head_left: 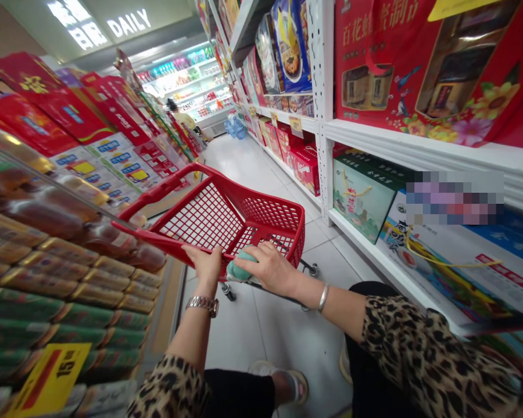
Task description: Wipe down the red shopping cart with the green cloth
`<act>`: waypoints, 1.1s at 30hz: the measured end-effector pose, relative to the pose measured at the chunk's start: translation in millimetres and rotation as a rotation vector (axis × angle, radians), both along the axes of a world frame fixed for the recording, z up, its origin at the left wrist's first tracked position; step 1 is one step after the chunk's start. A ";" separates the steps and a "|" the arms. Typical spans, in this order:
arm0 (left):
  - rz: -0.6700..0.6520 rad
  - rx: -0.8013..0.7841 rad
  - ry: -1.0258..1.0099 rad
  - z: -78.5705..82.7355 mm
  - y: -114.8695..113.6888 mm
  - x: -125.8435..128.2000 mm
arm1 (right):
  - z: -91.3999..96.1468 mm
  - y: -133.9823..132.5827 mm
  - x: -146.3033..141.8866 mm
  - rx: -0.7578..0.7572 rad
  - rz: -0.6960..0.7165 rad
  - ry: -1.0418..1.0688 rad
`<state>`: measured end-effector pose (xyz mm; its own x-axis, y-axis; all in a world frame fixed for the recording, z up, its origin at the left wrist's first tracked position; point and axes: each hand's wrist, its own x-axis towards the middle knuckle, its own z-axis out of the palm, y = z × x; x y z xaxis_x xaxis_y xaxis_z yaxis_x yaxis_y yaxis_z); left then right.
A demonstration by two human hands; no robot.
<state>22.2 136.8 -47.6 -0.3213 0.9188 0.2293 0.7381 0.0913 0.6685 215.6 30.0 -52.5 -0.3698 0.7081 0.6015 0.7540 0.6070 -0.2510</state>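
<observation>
A red plastic shopping cart with a mesh basket stands tilted across the view in front of me. My left hand, with a watch at the wrist, is closed over the cart's near rim, its fingers partly hidden behind the wrist and palm. Just to its right, my right hand presses a bunched green cloth against the same rim, fingers curled round it. Part of the cloth disappears under those fingers. Through the mesh, the basket's floor is visible in part.
White shelves with red gift boxes and a green carton line the right. Stacked cans and bottles crowd the left. A person is farther down the tiled aisle, near a lit cooler.
</observation>
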 end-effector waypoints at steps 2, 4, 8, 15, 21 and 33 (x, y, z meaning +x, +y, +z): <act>0.062 -0.034 -0.044 4.2 -2.5 5.6 | 0.9 -2.6 0.8 -0.001 0.009 -0.012; 0.060 -0.043 -0.050 6.5 -3.0 8.8 | 1.7 -5.2 2.1 -0.002 0.010 -0.027; 0.002 -0.011 -0.051 6.7 1.3 7.5 | 0.3 -9.0 5.2 -0.031 0.019 -0.002; 0.003 -0.121 -0.018 20.0 2.9 4.7 | -6.2 -12.7 14.4 -0.073 0.102 0.057; 0.064 -0.202 0.007 31.3 6.6 8.8 | -10.5 -11.8 29.1 -0.059 0.190 0.043; 0.044 -0.206 0.005 32.7 13.9 10.4 | -18.6 -10.3 50.4 0.116 0.235 -0.096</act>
